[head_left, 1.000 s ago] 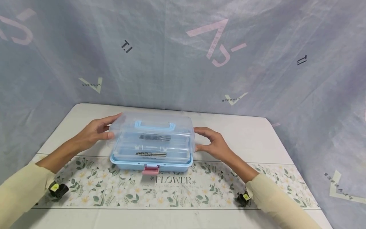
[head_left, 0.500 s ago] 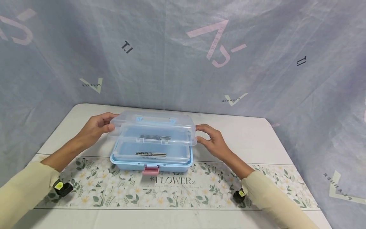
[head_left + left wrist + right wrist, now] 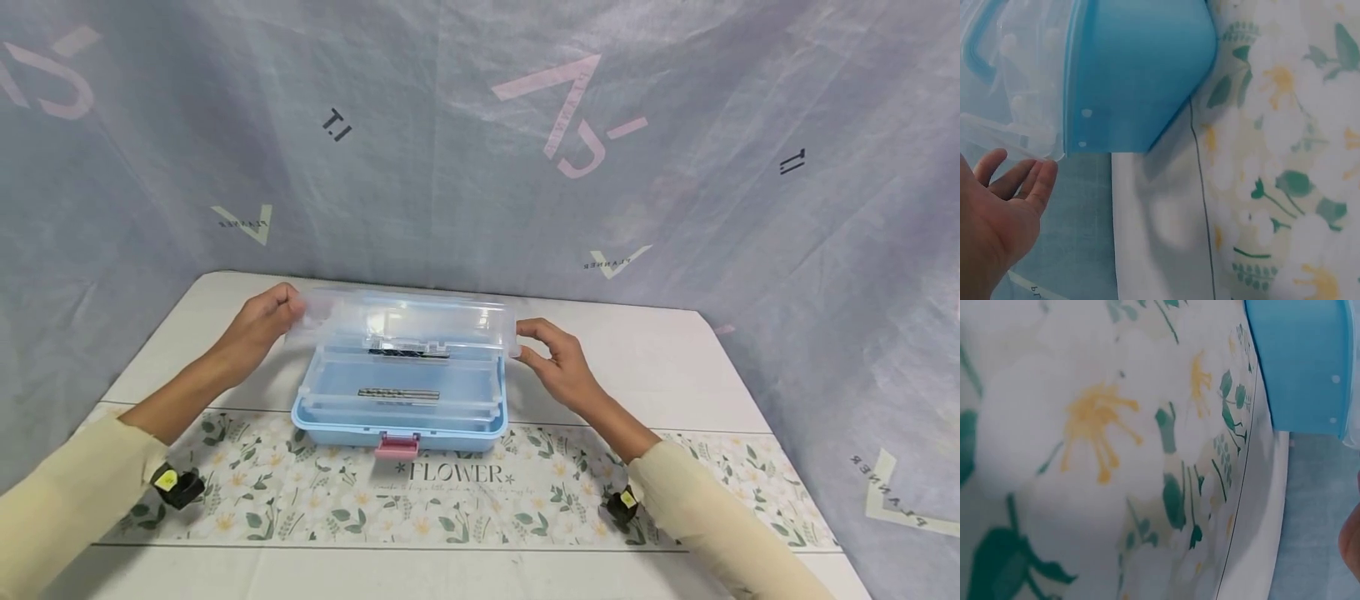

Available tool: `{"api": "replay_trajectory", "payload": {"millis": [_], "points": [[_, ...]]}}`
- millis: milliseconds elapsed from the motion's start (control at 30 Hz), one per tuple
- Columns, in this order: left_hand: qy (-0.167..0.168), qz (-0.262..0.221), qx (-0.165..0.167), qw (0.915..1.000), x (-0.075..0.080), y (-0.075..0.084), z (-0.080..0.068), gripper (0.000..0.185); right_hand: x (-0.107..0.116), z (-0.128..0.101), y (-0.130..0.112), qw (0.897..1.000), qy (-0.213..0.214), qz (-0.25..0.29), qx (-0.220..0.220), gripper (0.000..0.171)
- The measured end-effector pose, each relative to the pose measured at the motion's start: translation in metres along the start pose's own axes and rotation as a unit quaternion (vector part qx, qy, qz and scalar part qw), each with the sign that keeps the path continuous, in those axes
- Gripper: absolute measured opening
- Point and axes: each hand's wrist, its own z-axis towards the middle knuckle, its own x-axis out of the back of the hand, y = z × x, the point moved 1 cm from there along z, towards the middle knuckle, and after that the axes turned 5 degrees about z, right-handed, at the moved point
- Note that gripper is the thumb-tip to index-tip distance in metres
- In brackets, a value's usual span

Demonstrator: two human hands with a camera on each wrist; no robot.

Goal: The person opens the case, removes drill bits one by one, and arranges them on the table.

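At the far left of the head view, a cream sleeve (image 3: 67, 492) leads up to the left hand (image 3: 258, 325), whose fingers are curled round the left end of a clear lid (image 3: 408, 321) and grip it. In the left wrist view that hand (image 3: 997, 219) shows only palm and fingertips just beside the lid's clear edge, so the grip itself cannot be told there. A small black clip with a yellow tag (image 3: 176, 485) sits at the left wrist.

The lid is raised and tilted back over a light blue plastic toolbox (image 3: 397, 425), which stands near the middle of the table (image 3: 652, 358), its front edge on a flowered runner (image 3: 465, 492) printed with the word FLOWER. A clear tray (image 3: 401, 392) lies inside the box with a drill bit (image 3: 398, 393) on it; a second drill bit (image 3: 408, 351) shows further back under the lifted lid. A pink latch (image 3: 397, 446) hangs at the front of the box.

To the right, the right hand (image 3: 558, 367) pinches the lid's right end between thumb and curled fingers. The right wrist view shows only the blue corner of the box (image 3: 1300, 362) above the runner. Behind everything hangs a grey-blue printed cloth backdrop (image 3: 480, 142).
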Motion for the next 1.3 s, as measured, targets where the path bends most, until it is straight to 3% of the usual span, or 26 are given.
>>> {"api": "replay_trajectory", "payload": {"millis": [100,200,400,533,833,1100,1300], "points": [[0.002,-0.011,0.014,0.9998,-0.002,0.001,0.003,0.034,-0.001,0.002,0.001,1.0,0.011,-0.009,-0.017,0.027],[-0.01,-0.052,0.013,0.9985,-0.002,0.0,0.004,0.031,-0.002,0.004,0.0,0.999,0.02,-0.007,-0.032,0.026],[-0.047,-0.147,-0.02,0.9878,-0.001,-0.006,0.001,0.022,-0.004,0.008,0.0,0.997,0.037,0.01,-0.071,0.023],[-0.055,-0.172,-0.046,0.9825,0.0,-0.011,-0.001,0.019,-0.006,0.012,-0.001,0.993,0.051,0.022,-0.1,0.022],[-0.019,-0.151,-0.061,0.9865,-0.002,-0.014,0.005,0.024,-0.011,0.024,-0.002,0.982,0.079,0.066,-0.157,0.027],[0.021,-0.086,-0.044,0.9951,-0.006,-0.014,0.015,0.016,-0.015,0.036,0.002,0.978,0.085,0.136,-0.134,0.029],[0.03,-0.049,-0.013,0.9983,-0.007,-0.014,0.023,0.019,-0.017,0.045,0.009,0.977,0.088,0.139,-0.136,0.031]]}}
